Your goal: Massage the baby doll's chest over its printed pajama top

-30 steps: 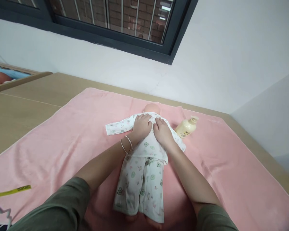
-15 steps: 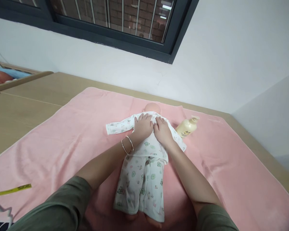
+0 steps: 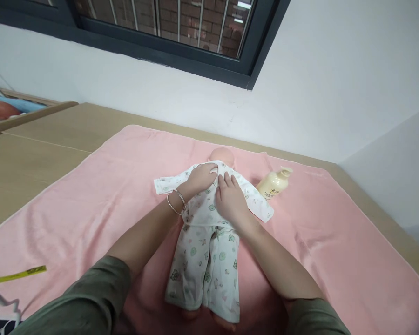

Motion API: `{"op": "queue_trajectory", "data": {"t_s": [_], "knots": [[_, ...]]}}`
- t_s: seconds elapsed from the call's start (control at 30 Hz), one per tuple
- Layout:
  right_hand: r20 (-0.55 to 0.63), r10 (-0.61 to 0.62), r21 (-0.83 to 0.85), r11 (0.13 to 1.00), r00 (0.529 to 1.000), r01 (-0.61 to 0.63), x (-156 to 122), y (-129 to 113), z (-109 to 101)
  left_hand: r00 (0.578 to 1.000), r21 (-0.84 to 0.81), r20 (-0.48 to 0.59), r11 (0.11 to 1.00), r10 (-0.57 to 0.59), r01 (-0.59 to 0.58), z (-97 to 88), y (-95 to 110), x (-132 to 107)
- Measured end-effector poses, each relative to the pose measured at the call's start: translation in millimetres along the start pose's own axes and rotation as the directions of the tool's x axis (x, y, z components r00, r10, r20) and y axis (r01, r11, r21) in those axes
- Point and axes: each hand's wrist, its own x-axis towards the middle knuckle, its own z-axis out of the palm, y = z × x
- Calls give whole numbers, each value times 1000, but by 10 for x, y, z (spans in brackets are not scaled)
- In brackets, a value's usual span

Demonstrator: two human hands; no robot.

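Under the left hand (image 3: 199, 178) and right hand (image 3: 230, 201), both flat, lies the doll (image 3: 206, 260)

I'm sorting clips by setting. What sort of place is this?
Probably an infant-care practice room: a baby doll in printed clothes lies on a pink towel over a wooden table, with a pump bottle beside it and a barred window above.

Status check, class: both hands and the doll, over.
Left hand at doll collar, grip unclear. Right hand flat on its top. Bottle beside, clear of hands.
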Motion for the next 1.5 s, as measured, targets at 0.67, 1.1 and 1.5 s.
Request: {"op": "queue_trajectory", "data": {"t_s": [0.67,1.1,1.5], "knots": [[34,11,-23,1000,999,-10,4,51,-180,1000,184,-13,983,25,-23,66,143,-63],[-23,28,4,1000,999,-28,109,158,-110,1000,200,-3,980,23,-22,103,201,-106],[-64,28,192,981,998,-15,306,430,-97,995,359,-1,928,-104,97,193,492,-283]]}}
